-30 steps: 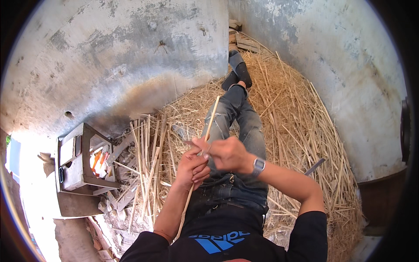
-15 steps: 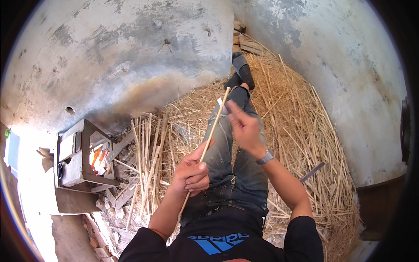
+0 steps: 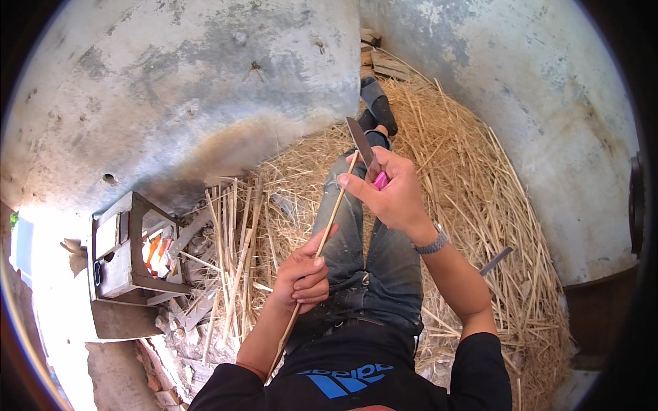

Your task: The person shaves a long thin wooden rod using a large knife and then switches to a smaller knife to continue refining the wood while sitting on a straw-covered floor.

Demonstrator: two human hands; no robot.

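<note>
My left hand is closed around a long thin wooden stick, which slants from beside my left forearm up to my right hand. In my right hand is a knife with a broad dark blade and a pink handle, most of the handle hidden by the fingers. The blade points up and away, its lower part at the far tip of the stick. My right thumb is next to the stick; whether it presses on it I cannot tell. Both hands are above my outstretched jeans-clad legs.
Straw-like shavings and strips cover the floor around my legs. A wooden stool with orange items in it is at the left, beside upright-looking strips. A flat dark strip lies at my right. Worn walls rise ahead.
My right hand has swung from a blurred position to the stick's far end, and the knife now shows plainly there. My left hand keeps its hold on the stick.
</note>
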